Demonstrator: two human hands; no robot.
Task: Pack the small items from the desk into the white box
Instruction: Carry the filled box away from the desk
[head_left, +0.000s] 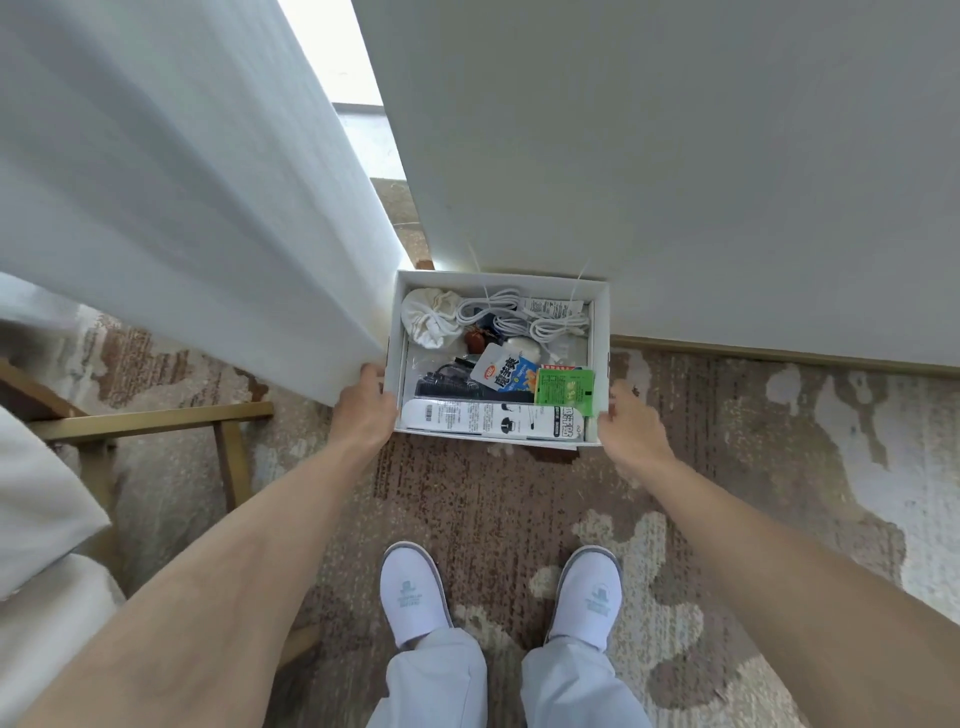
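Filling the white rectangular cardboard box is a jumble of small items. The box is seen at 12 o'clock from the feet, against the foot of a plain white wall. It is held at both sides: the left hand is curled round its wall at 8 o'clock, and the right hand is closed on its corner at 4 o'clock. Whether the box rests on the floor or is lifted cannot be told.

Inside, a soft white drawstring cloth pouch is tucked into the 10 o'clock corner. Coiled glossy white cables are spread from 12 to 2 o'clock. A white and blue foil snack sachet is tilted at the centre, with a flat green printed sachet just beside it at 4 o'clock. A black toothed plastic comb is laid at 8 o'clock. A long white printed carton is set along the 6 o'clock wall.

A mottled brown and cream woven carpet is spread below, and a smooth white curtain is hung at 10 o'clock.
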